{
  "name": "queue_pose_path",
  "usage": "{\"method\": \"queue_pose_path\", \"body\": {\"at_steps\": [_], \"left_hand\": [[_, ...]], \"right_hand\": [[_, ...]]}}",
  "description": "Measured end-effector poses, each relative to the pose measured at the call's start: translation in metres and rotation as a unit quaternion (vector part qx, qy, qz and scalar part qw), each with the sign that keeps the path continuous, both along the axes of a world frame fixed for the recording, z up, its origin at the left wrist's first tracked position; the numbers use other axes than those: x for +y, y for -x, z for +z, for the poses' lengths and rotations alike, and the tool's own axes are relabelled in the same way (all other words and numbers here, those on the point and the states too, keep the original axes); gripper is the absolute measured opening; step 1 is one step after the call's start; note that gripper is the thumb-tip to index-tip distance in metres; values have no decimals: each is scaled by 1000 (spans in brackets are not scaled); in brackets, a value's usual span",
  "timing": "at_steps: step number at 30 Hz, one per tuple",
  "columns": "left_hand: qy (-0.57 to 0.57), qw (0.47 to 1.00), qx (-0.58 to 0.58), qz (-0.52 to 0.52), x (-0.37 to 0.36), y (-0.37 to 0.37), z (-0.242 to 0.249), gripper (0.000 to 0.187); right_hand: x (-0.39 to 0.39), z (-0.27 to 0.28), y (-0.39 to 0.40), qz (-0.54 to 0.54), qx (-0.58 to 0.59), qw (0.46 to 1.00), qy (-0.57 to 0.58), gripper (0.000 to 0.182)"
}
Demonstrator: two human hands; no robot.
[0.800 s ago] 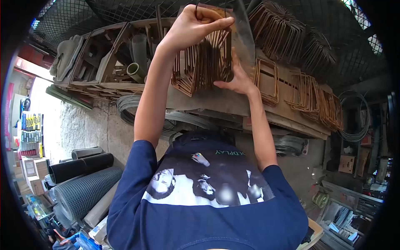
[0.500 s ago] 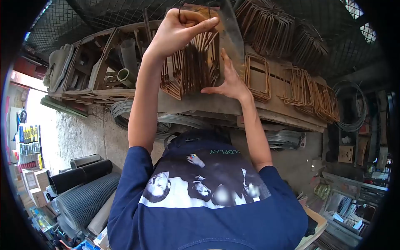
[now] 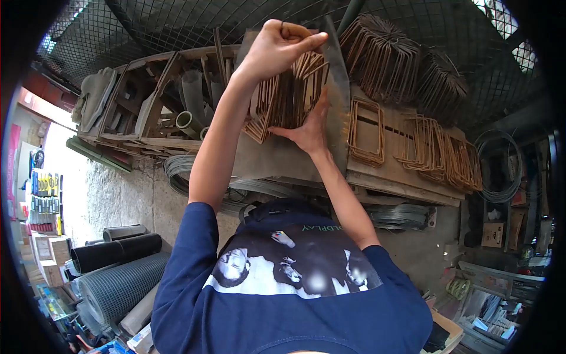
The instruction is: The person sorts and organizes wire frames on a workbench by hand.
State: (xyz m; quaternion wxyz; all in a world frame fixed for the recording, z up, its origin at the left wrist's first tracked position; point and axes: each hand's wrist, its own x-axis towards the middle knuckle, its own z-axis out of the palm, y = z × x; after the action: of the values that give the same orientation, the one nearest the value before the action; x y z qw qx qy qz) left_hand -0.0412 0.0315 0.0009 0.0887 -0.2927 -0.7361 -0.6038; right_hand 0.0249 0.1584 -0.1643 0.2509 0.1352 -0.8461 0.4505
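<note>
The left hand [image 3: 286, 48] is raised at the top of a bundle of bent, rusty metal frames [image 3: 286, 97], its fingers curled in tightly around what looks like a thin dark wire [image 3: 282, 25] and its thumb stretched out to the right. The right hand [image 3: 308, 128] is lower down, at the near side of the same bundle. Its grip is wide, with the thumb pointing left along the bottom of the frames and the fingers reaching up beside their right edge (the palm and fingertips are partly in shadow).

The bundle is over a dull sheet [image 3: 339, 115] on a long bench [image 3: 377, 177], in front of the person. Just right of the sheet lies a small stack of rectangular frames [image 3: 367, 133], with looser frames [image 3: 425, 147] farther along. Two more bundles hang above them, one larger [image 3: 383, 59] and one smaller [image 3: 442, 85], near the wire mesh.

To the left, a pipe [image 3: 188, 124] pokes out of a wooden rack [image 3: 141, 103]. Coils of wire [image 3: 401, 216] sit beneath the bench, and a roll of mesh [image 3: 124, 283] lies at the lower left, next to a black roll [image 3: 118, 251].
</note>
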Motion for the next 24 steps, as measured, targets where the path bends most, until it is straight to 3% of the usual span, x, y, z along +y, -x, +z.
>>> {"method": "queue_pose_path", "body": {"at_steps": [3, 9, 11, 13, 15, 21, 24], "left_hand": [[7, 1000, -20, -3, -8, 3, -4, 29], [31, 998, -46, -15, -13, 4, -3, 28], [28, 998, -53, -25, -15, 7, -5, 28], [34, 998, -48, -24, -15, 6, -5, 28], [41, 998, -54, -18, -16, 10, -6, 29], [0, 999, -37, 1, -28, 17, -15, 29], [-31, 997, -72, -3, -39, 23, -19, 31]], "right_hand": [[4, -11, 14, -43, 3, 998, -45, 143], [44, 19, 4, 19, -68, 994, -82, 129], [73, 30, -5, -101, -63, 992, -48, 119], [103, 39, -16, -236, -180, 953, -60, 109], [127, 34, -19, -311, -328, 878, -158, 108], [137, 7, -17, -283, -390, 865, -143, 110], [124, 16, -16, -290, -399, 840, -225, 114]]}}
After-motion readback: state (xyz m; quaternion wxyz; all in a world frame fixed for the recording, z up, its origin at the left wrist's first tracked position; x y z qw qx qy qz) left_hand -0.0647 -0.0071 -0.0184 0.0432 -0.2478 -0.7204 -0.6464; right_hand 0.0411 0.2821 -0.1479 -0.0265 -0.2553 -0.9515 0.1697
